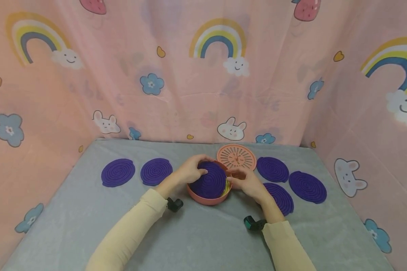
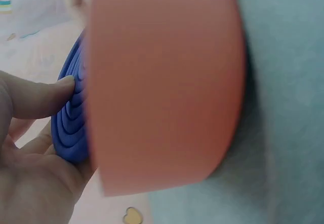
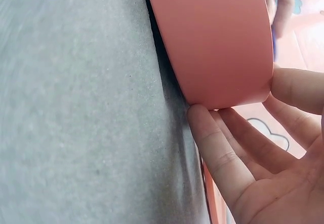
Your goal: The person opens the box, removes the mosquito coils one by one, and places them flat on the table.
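Observation:
In the head view my left hand (image 1: 191,171) pinches a purple mosquito coil (image 1: 209,181) by its far left edge, thumb on the upper face. That coil lies tilted over the mouth of a round coral box (image 1: 208,201). Something yellow (image 1: 227,188) peeks out inside the box at its right side. My right hand (image 1: 247,183) holds the box's right side; in the right wrist view its fingertips (image 3: 201,116) touch the outer wall and the thumb is at the rim. The left wrist view shows the coil (image 2: 73,117) partly hidden behind the box wall (image 2: 167,92).
A slotted coral lid (image 1: 236,157) lies behind the box. Two purple coils, one far left (image 1: 118,172) and one nearer (image 1: 156,171), lie flat on the grey cloth. Three more coils (image 1: 308,187) lie at the right, one partly behind my right forearm. A pink patterned curtain (image 1: 176,113) stands behind.

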{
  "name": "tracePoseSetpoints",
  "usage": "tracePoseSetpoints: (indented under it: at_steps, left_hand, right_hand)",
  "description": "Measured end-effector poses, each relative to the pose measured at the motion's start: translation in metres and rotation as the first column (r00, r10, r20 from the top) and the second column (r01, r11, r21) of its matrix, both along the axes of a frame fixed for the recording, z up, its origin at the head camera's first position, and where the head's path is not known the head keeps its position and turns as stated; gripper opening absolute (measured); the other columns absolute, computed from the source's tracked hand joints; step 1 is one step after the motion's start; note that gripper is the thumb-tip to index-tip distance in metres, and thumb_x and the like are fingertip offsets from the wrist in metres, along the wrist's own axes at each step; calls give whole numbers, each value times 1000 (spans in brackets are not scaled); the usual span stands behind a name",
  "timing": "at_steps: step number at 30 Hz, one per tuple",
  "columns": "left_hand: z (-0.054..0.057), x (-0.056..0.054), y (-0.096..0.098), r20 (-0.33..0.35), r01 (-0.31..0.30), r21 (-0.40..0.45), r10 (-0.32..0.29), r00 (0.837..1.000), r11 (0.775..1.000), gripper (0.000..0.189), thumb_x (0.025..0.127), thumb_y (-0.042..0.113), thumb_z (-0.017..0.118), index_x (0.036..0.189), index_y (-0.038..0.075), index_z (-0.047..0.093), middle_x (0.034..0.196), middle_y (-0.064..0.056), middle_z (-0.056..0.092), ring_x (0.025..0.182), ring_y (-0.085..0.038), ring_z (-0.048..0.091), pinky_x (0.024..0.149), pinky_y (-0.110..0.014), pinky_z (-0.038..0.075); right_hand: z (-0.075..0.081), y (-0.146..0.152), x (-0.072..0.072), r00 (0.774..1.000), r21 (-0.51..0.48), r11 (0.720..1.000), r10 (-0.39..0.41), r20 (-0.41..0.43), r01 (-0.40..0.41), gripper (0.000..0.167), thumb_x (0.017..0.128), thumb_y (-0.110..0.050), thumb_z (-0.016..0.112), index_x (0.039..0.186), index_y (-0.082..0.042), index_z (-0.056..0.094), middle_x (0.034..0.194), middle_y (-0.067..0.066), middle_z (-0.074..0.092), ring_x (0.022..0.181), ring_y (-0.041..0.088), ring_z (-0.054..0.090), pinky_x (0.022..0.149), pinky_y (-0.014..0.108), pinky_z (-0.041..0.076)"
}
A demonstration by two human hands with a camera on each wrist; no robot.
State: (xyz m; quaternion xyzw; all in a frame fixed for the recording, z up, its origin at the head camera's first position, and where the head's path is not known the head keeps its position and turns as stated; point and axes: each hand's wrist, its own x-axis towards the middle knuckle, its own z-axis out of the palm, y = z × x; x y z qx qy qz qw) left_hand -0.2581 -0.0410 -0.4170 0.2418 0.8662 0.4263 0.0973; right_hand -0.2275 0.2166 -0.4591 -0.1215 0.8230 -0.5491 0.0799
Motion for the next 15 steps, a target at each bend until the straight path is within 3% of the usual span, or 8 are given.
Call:
tracePoseSetpoints:
  at_steps: [6,15]
  left_hand:
    - [16,0,-10,-61,-51,29,53,997,998,39,98,3,65,136,12,62,137,-7,62,132,-31,52,110,-51,41]
    - [35,5,-30,-113,-100,65,107,988,993,41,97,4,66,137,11,61,139,-8,60,134,-29,52,113,-49,39]
  right_hand:
    - [0,0,-1,1000,-33,999,17,-1,-17,38,97,-17,71,130,0,64,130,20,65,118,32,62,89,33,55]
    - [2,-2,1,1000,21,1000,-19,1,19,38,98,-22,71,130,-4,65,130,17,64,121,34,59,100,49,49]
